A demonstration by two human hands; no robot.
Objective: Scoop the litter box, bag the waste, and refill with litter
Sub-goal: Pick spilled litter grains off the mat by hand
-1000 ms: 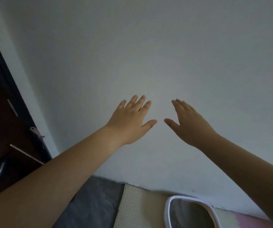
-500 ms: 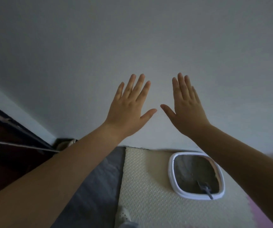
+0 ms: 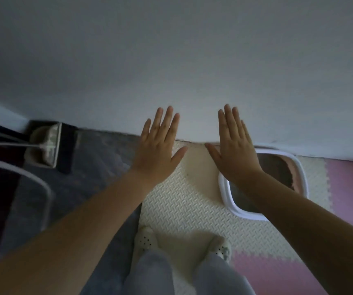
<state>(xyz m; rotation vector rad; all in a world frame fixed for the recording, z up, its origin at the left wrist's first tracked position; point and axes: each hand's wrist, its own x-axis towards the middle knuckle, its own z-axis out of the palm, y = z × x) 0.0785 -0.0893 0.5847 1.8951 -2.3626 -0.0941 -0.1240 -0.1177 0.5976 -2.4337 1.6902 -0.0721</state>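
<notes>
A white-rimmed litter box (image 3: pixel 301 173) with grey litter sits on the floor mat against the wall, right of centre. My right forearm covers its middle, so any scoop in it is hidden. My left hand (image 3: pixel 160 145) and my right hand (image 3: pixel 235 145) are stretched out in front of me, palms down, fingers straight and spread. Both hold nothing. My right hand hovers over the box's left rim, while my left hand is over the mat, to the box's left.
A cream foam mat (image 3: pixel 182 205) lies under my socked feet (image 3: pixel 145 239), with pink mat tiles (image 3: pixel 350 188) to the right. A grey rug (image 3: pixel 99 167) lies left. A flat mop head (image 3: pixel 45 145) stands in the left corner. A white curved rail (image 3: pixel 41 188) is at left.
The view has tilted down from the wall to the floor. The litter box, mat, my feet and the mop have come into sight. Both hands stay outstretched and empty.
</notes>
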